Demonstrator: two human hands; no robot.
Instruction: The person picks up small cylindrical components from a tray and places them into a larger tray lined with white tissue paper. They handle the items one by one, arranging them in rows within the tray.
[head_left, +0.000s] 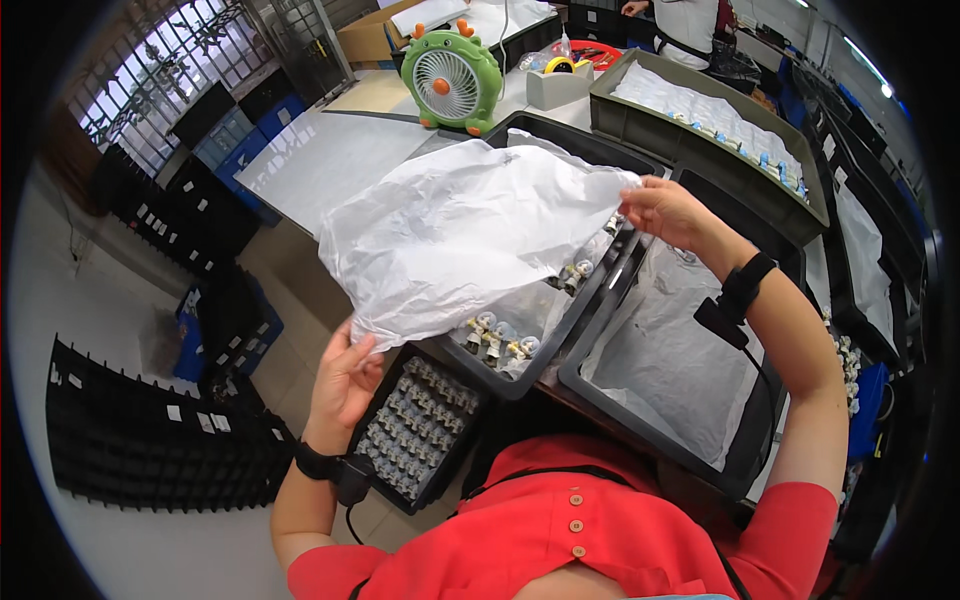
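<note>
Head view, at a crowded work surface [372,92]: holding one thin white sheet [460,235] by opposite ends, spread aslant above a black tray [518,386], leaving uncovered chiefly the near corner and a strip along the right side. Bordered on the right, just past the rim, by a second black tray [742,482] lined with crumpled white sheeting, and beyond by an olive crate [690,150]. Hemmed in by edges on that side, but offering open room to the left, over the floor [290,310], between the surface and stacked black racks [165,430]. Counted in all: one held sheet, two black trays side by side, one olive crate, one green fan [440,90], one grey tape dispenser [560,88] and one smaller black crate [462,448] below, packed with rows of figurines [415,425] too small to number surely. Also visible at the near tray corner, partly covered and hard to count: a few more figurines. Reaching low from the bottom edge with the left grip [345,385], pinched on the near-left corner between thumb and fingers, palm showing. Reaching farther out with the right grip [668,210], pinched on the right end, elbow bent outward, forearm slanting across the second tray. Wearing one black strap per wrist.
</note>
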